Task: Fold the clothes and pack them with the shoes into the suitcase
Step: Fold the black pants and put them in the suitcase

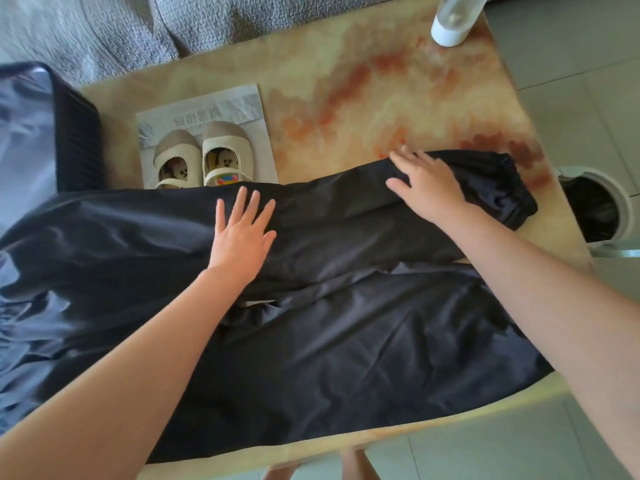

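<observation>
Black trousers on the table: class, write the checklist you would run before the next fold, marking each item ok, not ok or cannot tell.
1. Both hands flat on the black trousers, left hand, right hand: ok.
2. Fabric smooth: not ok, creases near the middle.
3. Elastic cuff on the table: ok.
4. Trousers clear of the shoes: not ok, the edge covers the heels.
5. Suitcase open: ok.
6. Other cuff: cannot tell, out of view.
</observation>
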A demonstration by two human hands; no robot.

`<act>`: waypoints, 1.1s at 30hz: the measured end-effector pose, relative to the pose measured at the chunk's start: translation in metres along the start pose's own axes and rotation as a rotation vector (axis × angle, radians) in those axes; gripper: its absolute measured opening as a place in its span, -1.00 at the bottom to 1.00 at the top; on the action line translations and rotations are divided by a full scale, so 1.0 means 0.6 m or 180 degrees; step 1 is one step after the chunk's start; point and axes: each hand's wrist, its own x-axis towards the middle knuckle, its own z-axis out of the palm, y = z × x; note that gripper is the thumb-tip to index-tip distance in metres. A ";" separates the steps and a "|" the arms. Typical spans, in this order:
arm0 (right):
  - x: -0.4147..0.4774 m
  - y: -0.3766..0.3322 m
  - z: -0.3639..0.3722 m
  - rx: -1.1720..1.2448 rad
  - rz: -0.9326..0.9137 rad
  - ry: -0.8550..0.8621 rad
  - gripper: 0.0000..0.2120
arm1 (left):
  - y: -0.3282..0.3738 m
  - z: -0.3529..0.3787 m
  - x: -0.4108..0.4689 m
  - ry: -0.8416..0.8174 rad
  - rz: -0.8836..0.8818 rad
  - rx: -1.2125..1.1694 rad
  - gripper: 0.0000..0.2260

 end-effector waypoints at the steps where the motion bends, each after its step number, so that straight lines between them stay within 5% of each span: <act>1: 0.004 -0.014 0.008 -0.0221 -0.0138 -0.0230 -0.49 | -0.003 0.000 0.003 -0.0227 0.0095 0.0170 -0.52; 6: -0.004 -0.032 0.077 -0.0759 -0.0038 -0.1123 -0.44 | 0.016 0.004 -0.008 0.0113 0.0271 0.0270 -0.43; 12: 0.024 -0.044 0.074 -0.0528 0.0372 -0.1079 -0.41 | 0.015 0.011 -0.026 -0.0011 0.0251 0.0120 -0.47; 17: -0.033 -0.072 0.082 -0.0515 0.0099 -0.0365 -0.44 | -0.018 0.022 -0.080 -0.0050 0.0155 -0.0104 -0.48; 23: -0.191 -0.177 0.149 0.0067 -0.0773 0.0338 -0.56 | -0.083 0.040 -0.178 0.0764 0.0166 -0.0726 -0.65; 33: -0.351 -0.392 0.246 0.0507 -0.1090 -0.0763 -0.40 | -0.228 0.041 -0.351 0.1039 -0.0632 -0.1131 -0.66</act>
